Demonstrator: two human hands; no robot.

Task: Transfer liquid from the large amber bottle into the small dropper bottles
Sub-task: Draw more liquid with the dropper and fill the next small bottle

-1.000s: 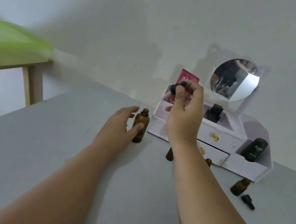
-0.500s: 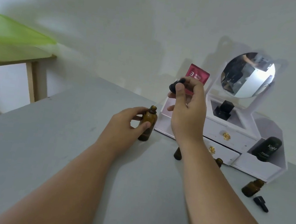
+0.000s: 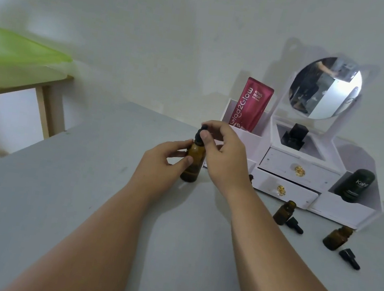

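Note:
The large amber bottle (image 3: 192,162) stands upright on the grey table (image 3: 56,200). My left hand (image 3: 164,163) grips its body. My right hand (image 3: 224,154) pinches the black dropper cap (image 3: 199,135), which sits on the bottle's neck. Two small amber dropper bottles (image 3: 284,212) (image 3: 336,238) stand open to the right, each with a black dropper cap (image 3: 295,225) (image 3: 349,258) lying beside it. A third small bottle (image 3: 251,177) peeks out behind my right wrist.
A white vanity organiser (image 3: 304,174) with a round mirror (image 3: 325,88), drawers, a red tube (image 3: 251,104) and a dark bottle (image 3: 356,185) stands at the back right. A wooden table with a green lid (image 3: 15,53) is at the far left.
My right hand has come down with the dropper cap from above onto the large bottle's neck. My left hand has closed around the bottle's body.

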